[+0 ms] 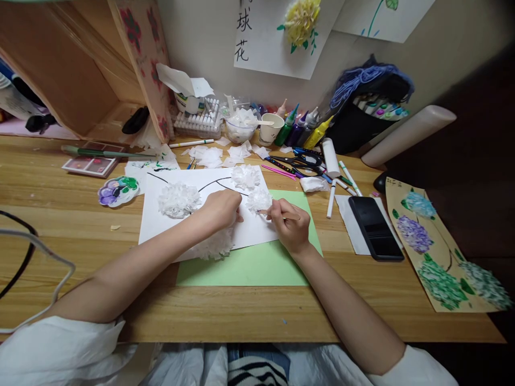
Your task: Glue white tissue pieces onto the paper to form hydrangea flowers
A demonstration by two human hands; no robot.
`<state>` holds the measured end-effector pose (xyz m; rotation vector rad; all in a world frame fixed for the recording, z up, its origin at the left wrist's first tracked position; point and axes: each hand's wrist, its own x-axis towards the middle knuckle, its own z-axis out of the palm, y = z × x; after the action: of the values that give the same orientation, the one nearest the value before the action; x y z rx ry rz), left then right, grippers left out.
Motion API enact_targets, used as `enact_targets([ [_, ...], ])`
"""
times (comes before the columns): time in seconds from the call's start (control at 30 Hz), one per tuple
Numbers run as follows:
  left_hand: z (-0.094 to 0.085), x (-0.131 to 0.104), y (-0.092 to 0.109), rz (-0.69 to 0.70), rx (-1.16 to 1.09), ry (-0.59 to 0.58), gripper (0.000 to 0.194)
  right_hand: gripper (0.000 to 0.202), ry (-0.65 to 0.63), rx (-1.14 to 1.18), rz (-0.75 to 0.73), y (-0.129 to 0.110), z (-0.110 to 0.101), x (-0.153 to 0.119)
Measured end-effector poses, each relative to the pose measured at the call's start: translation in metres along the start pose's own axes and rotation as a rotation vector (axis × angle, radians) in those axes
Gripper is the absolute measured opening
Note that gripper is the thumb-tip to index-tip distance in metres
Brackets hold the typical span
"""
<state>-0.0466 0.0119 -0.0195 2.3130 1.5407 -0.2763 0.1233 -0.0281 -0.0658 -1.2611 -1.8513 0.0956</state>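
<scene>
Both forearms reach up-frame over the surface (72, 214). My left hand (220, 209) presses fingers together on the white paper sheet (161, 217), touching the tissue flower (258, 200), which sits between both hands. My right hand (290, 222) pinches a wooden stick (290, 216), tip pointing left into the flower; the tip itself is hidden.

A home craft corner at a long wooden desk (60, 214): squeeze bottles of coloured paint (300, 128) stand at its back edge, flower pictures on white paper (277, 37) hang above it, and an open cardboard box (76, 69) sits on its left.
</scene>
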Motion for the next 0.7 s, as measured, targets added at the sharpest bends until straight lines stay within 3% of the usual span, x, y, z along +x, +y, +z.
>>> enact_targets([
  [0.5, 0.0001, 0.0001, 0.0001, -0.002, -0.032, -0.008, 0.011, 0.036, 0.012, 0.138, 0.244, -0.0055, 0.0054, 0.0064],
  [0.7, 0.0001, -0.0004, -0.0007, 0.003, -0.014, -0.009, 0.014, 0.037, 0.048, 0.167, 0.21, -0.0054, -0.0011, 0.0002],
])
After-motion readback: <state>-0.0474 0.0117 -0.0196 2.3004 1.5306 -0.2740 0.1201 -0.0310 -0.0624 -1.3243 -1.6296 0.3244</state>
